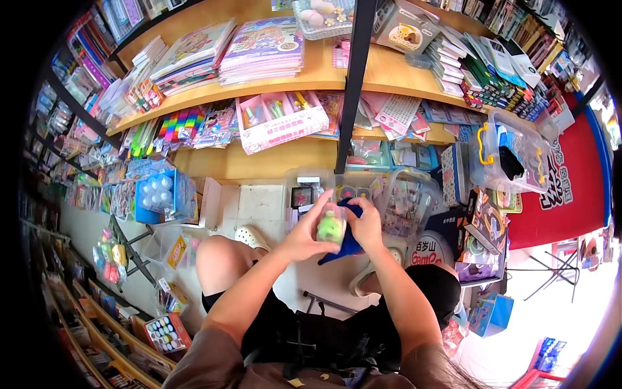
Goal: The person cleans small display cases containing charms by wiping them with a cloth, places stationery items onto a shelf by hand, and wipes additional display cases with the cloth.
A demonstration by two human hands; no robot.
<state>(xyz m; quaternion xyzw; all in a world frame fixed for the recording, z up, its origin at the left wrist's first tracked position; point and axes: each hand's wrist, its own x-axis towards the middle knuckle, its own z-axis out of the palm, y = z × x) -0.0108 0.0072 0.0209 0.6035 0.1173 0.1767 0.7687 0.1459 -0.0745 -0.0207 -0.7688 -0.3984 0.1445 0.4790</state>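
My left hand point(303, 235) is wrapped around a small transparent container with a green figure point(331, 228) inside. Beside it, my right hand point(367, 225) grips a dark blue cloth point(350, 244), bunched up against the container's right side. Both hands are close together above the floor, between my knees. Just beyond them stands a clear plastic bin point(293, 185) with small boxed items in it. Another clear bin point(409, 206), filled with small packets, is right of my right hand.
A wooden shelf point(324, 74) ahead carries stacked books and a pink box point(283, 124) of small items. A black post point(354, 84) divides it. At left is a blue box point(167, 194); at right, a clear tub point(502, 152) with yellow handles and a dark carton point(442, 233).
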